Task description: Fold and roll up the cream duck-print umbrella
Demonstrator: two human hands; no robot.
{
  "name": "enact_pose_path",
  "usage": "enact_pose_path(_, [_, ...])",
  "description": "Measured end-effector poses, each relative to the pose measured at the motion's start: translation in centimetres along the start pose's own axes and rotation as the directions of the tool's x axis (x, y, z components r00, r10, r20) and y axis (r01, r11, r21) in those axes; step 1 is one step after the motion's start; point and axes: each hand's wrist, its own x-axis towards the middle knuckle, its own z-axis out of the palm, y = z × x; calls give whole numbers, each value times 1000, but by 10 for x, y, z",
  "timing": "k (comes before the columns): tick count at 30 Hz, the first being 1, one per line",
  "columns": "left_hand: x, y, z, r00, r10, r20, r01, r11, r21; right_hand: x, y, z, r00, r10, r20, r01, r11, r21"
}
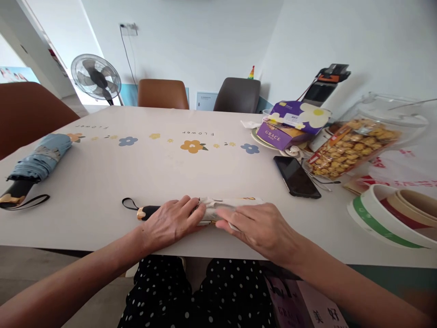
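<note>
A white folding umbrella (pixel 218 205) lies across the table near its front edge, its black and gold handle and wrist strap pointing left. My left hand (pixel 175 218) is closed around the umbrella just past the handle. Farther right, my right hand (pixel 261 228) has its fingers bent over the white fabric, pinching it against the umbrella. The right fingertips are slightly blurred, and the fabric's far end is partly hidden behind that hand. A folded light-blue umbrella (pixel 46 157) with a black handle rests at the table's left, apart from both hands.
A black phone (pixel 297 176) lies to the right, beside a clear jar of snacks (pixel 355 146). Behind the phone stands a purple box (pixel 282 134). Tape rolls (pixel 375 218) sit at the right edge. Chairs (pixel 163 94) and a fan (pixel 96 78) stand beyond the flower-printed table (pixel 136 177).
</note>
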Motion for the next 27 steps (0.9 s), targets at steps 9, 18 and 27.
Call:
enact_pose_path(9, [-1, 0, 0, 1000, -2, 18, 2, 1000, -13, -7, -15, -16, 954, 51, 296, -115, 972, 203])
enact_pose_path(18, [0, 1, -1, 999, -30, -33, 28, 998, -60, 11, 10, -14, 969, 9, 249, -58, 980, 190])
enact_pose_path(27, [-1, 0, 0, 999, -16, -49, 12, 997, -73, 1, 11, -1, 978, 75, 195, -124, 960, 253])
